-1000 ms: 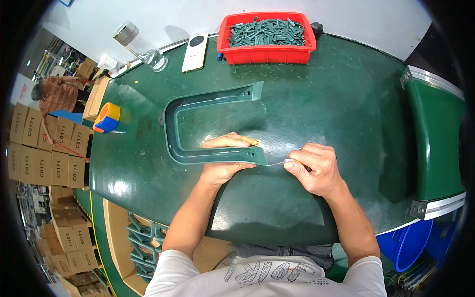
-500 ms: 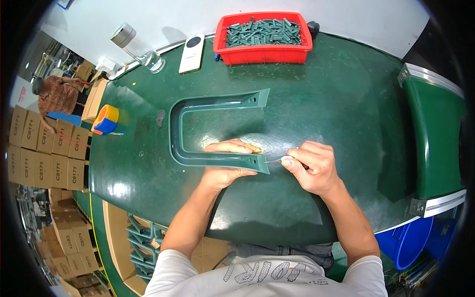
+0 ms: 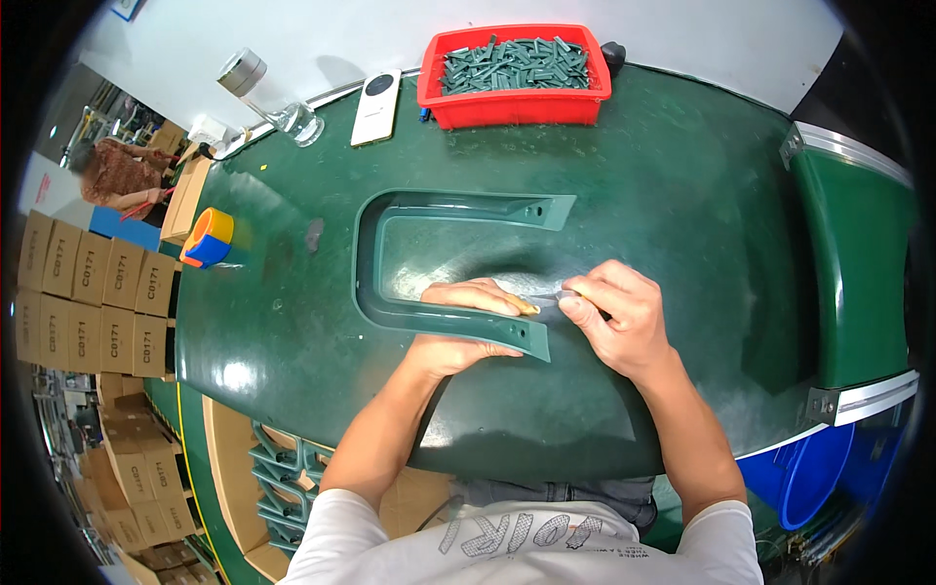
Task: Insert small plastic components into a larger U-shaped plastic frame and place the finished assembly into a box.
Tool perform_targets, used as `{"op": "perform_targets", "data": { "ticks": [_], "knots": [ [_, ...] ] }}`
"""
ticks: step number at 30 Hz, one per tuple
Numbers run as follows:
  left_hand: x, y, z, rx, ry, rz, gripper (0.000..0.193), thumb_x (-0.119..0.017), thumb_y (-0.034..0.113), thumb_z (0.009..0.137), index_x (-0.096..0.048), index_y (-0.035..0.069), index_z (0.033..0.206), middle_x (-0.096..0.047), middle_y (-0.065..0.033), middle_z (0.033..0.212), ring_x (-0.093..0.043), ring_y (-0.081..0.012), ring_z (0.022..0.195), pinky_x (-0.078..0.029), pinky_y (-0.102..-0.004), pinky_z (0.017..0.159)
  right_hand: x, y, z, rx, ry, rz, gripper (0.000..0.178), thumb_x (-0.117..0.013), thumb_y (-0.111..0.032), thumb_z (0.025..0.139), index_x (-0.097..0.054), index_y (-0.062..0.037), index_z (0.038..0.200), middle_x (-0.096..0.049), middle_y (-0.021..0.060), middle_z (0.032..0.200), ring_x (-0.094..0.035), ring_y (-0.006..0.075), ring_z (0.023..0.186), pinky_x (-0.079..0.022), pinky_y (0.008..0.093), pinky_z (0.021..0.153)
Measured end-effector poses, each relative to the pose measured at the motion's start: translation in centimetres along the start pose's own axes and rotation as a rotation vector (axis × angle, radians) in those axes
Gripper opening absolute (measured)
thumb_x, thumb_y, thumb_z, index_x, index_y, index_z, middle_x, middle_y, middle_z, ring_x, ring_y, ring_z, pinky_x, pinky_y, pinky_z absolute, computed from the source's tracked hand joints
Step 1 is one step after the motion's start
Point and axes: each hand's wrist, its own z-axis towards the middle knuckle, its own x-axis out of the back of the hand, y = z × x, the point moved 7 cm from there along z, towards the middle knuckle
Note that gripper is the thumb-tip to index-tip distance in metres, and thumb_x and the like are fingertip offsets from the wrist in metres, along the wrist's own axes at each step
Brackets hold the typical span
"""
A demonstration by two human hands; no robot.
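Note:
My left hand (image 3: 458, 297) is closed round the lower arm of a dark green U-shaped plastic channel (image 3: 367, 258), with fingers on both sides of it. A yellowish cover (image 3: 522, 305) sits on one of its fingertips. The channel's open ends point right, each with small holes near its flared tip. To the right of that tip, my right hand (image 3: 619, 317) is closed on a thin, pointed metal tool (image 3: 548, 296), most of its handle hidden in the fingers. The tool's thin end is close to the yellowish fingertip; whether they touch, I cannot tell.
A red bin (image 3: 517, 109) of small green strips stands at the back of the green table (image 3: 702, 224). Left of it are a phone (image 3: 377, 107), a glass bottle (image 3: 292, 122) and a tape roll (image 3: 209, 237). Stacked cartons (image 3: 93, 292) and a person (image 3: 122, 175) are at far left.
The channel, held in my left hand, has shifted right and tilted, its lower tip dropping slightly. The tool has moved from the channel's end to beside the yellowish fingertip. The other person's arm has moved.

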Motion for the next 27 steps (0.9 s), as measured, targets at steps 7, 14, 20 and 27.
{"op": "perform_targets", "data": {
  "ticks": [7, 14, 20, 27],
  "knots": [
    [1.0, -0.4, -0.5, 0.019, 0.096, -0.028, 0.043, -0.089, 0.018, 0.049, -0.067, 0.003, 0.083, -0.069, -0.0157, 0.084, -0.067, -0.0241, 0.076, -0.049, -0.0325, 0.068, -0.7, -0.2, -0.1, -0.174, -0.260, 0.257, 0.031, -0.066, -0.021, 0.084, -0.060, -0.0008, 0.062, -0.048, 0.0100, 0.049, -0.046, 0.0230, 0.042, -0.037, 0.0327, 0.043],
    [1.1, -0.2, -0.5, -0.010, 0.084, -0.025, 0.044, -0.089, 0.019, 0.050, -0.066, 0.003, 0.085, -0.069, -0.0163, 0.084, -0.067, -0.0247, 0.077, -0.048, -0.0327, 0.066, -1.4, 0.0, -0.3, -0.155, -0.388, 0.251, 0.044, -0.063, -0.026, 0.087, -0.050, -0.0004, 0.053, -0.042, 0.0115, 0.045, -0.040, 0.0241, 0.039, -0.033, 0.0344, 0.041],
    [1.4, -0.5, -0.7, -0.002, 0.103, -0.077, 0.045, -0.088, 0.017, 0.052, -0.065, 0.002, 0.087, -0.068, -0.0177, 0.086, -0.066, -0.0252, 0.077, -0.049, -0.0335, 0.067, -1.9, -0.3, -0.6, -0.159, -0.455, 0.304, 0.046, -0.061, -0.028, 0.088, -0.050, -0.0009, 0.052, -0.039, 0.0110, 0.045, -0.038, 0.0226, 0.038, -0.032, 0.0341, 0.041],
    [1.6, -0.7, -0.9, -0.006, 0.086, -0.076, 0.047, -0.088, 0.017, 0.052, -0.064, 0.001, 0.089, -0.068, -0.0186, 0.087, -0.066, -0.0263, 0.078, -0.051, -0.0347, 0.066, -1.9, -0.6, -0.5, -0.130, -0.467, 0.351, 0.047, -0.060, -0.029, 0.088, -0.050, -0.0010, 0.052, -0.040, 0.0104, 0.045, -0.041, 0.0228, 0.038, -0.033, 0.0339, 0.041]
  ]
}}
